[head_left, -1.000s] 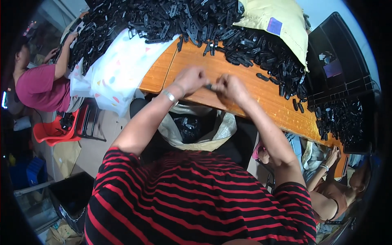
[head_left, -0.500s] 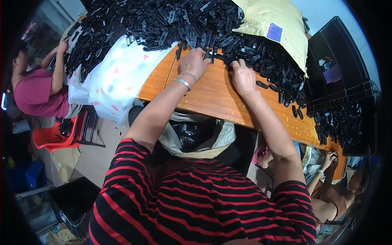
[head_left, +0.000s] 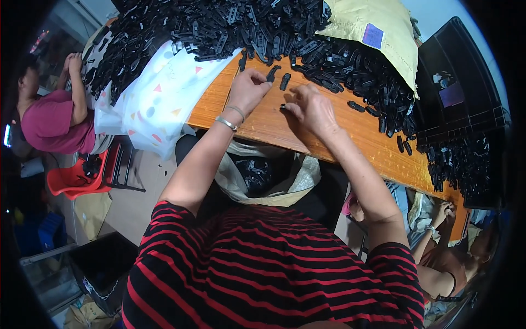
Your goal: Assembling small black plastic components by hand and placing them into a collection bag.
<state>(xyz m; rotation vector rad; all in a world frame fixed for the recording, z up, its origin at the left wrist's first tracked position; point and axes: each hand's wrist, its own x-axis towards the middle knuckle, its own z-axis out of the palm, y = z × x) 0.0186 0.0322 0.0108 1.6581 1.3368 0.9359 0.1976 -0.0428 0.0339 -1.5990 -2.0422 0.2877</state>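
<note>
My left hand (head_left: 250, 92), with a bracelet and a metal band at the wrist, is over the wooden table (head_left: 263, 129). Its thumb and forefinger are closed on a slim black plastic part (head_left: 273, 72) that points away from me. To the right, my right hand (head_left: 315, 108) pinches a small black plastic piece (head_left: 283, 106), whose exact kind is too small to tell. Between the two hands one loose black part (head_left: 285, 81) lies on the wood. Just beyond, a large heap of similar black parts (head_left: 257, 27) covers the far side of the table.
A yellowish sack (head_left: 372, 16) lies over the heap at right. White patterned plastic sheeting (head_left: 150, 104) drapes off the table's left. Below the near edge an open sack (head_left: 298, 186) holds dark items. Co-workers sit at left (head_left: 55, 120) and lower right (head_left: 446, 268).
Both hands have drawn back from the heap toward me. The left has brought a slim black part along, the right a small black piece. One loose part now shows between them.
</note>
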